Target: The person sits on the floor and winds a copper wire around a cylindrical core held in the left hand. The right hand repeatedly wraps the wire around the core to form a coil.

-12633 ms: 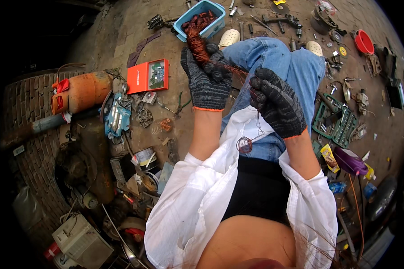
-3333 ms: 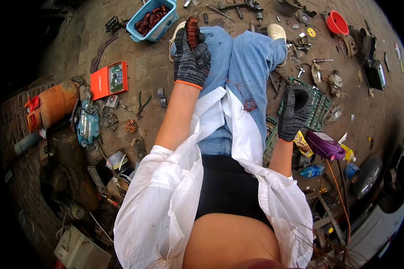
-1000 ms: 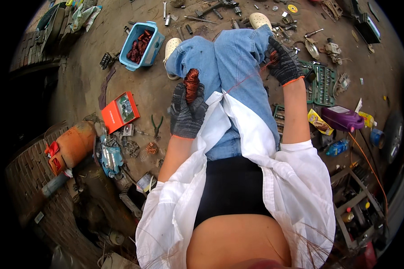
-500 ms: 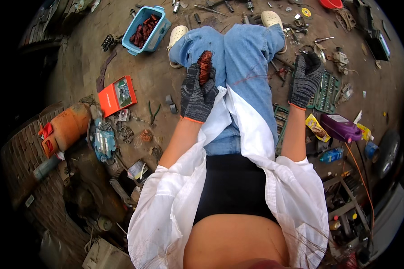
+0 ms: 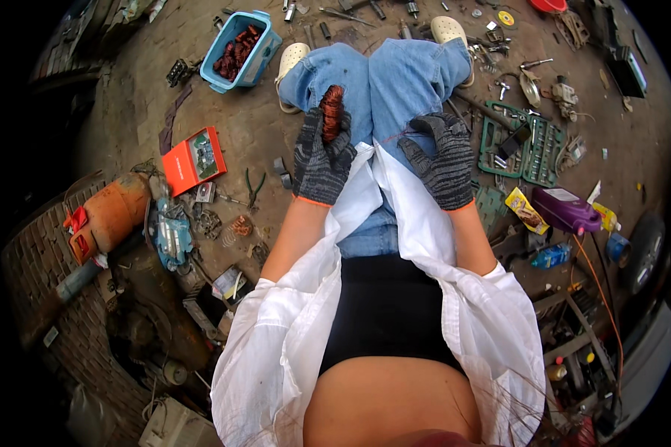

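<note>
Right hand (image 5: 438,160) moved back over lap; copper coil (image 5: 332,113) reddish, bundled.

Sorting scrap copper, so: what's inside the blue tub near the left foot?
The blue tub holds reddish-brown copper wire bundles, like the one in the left hand. Whatever lies beneath them is hidden.
</note>
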### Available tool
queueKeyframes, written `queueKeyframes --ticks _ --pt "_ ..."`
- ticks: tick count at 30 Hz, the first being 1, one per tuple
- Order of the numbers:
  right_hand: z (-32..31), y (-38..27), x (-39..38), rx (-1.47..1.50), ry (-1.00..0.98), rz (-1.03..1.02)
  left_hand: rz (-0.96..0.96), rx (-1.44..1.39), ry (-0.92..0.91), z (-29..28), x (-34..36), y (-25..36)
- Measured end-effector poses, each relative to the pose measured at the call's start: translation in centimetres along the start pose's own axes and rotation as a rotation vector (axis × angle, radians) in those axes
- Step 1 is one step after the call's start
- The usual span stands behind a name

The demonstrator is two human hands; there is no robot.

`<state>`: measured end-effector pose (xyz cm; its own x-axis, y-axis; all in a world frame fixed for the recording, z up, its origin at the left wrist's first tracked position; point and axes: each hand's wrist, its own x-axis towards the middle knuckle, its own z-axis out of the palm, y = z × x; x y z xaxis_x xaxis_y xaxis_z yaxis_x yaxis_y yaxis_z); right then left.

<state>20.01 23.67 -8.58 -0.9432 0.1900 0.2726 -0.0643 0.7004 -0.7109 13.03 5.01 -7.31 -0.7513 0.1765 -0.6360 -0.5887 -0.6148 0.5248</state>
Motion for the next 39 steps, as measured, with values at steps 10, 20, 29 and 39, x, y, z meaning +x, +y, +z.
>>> queueKeyframes --ticks 10,20,29,39 --pt "1.1 -0.5 0.1 0.059 0.027 0.186 0.005 0.034 -0.015 -0.1 0.2 -0.1" --pt "2.0 -0.8 -0.4 -0.024 0.095 0.314 -0.060 0.001 -0.067 -1.3 -0.7 -1.6" --pt "0.7 1.5 -1.1 0.387 0.041 0.506 0.009 0.058 -0.045 -0.4 -0.9 -0.8" --pt "-0.2 1.4 -1.9 0.232 0.185 0.378 -0.040 -0.041 -0.042 -1.4 0.0 -1.2"
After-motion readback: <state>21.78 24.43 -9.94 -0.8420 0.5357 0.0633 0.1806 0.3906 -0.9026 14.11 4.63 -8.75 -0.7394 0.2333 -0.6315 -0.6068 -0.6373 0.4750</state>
